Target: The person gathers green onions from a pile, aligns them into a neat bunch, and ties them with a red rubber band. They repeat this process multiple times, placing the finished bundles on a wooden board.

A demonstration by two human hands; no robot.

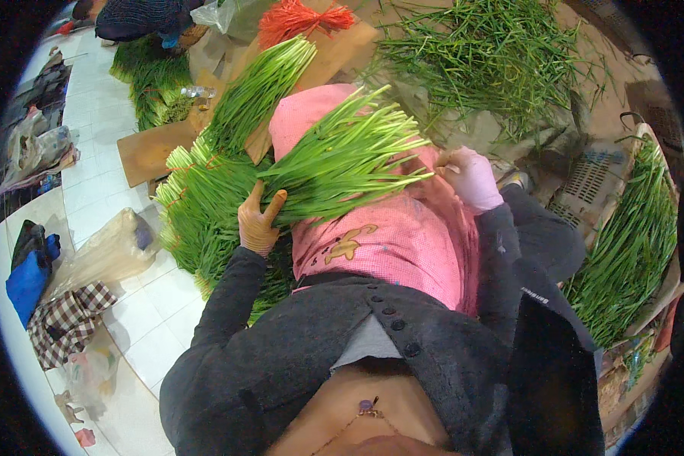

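Note:
A loose bunch of garlic chives [342, 165] lies across the pink checked apron [370, 245] over my lap, its pale stem ends fanned out to the right. My left hand [260, 222], in a tan glove, grips the leafy end with the thumb on top. Close to the stem tips is my right hand [470, 176] in a pale pink glove, fingers curled inward. Whether it pinches a stem is too small to tell. Another chive bunch [262, 91] rests on a wooden board [342, 51] beyond my knee.
Tied chive bundles [199, 194] are piled at my left. Red ties [302, 23] lie on the board. Loose green leaves [484, 62] cover the ground ahead on the right. More chives [627, 256] fill a container at far right, near a plastic crate [587, 176]. Another person [142, 17] is at upper left.

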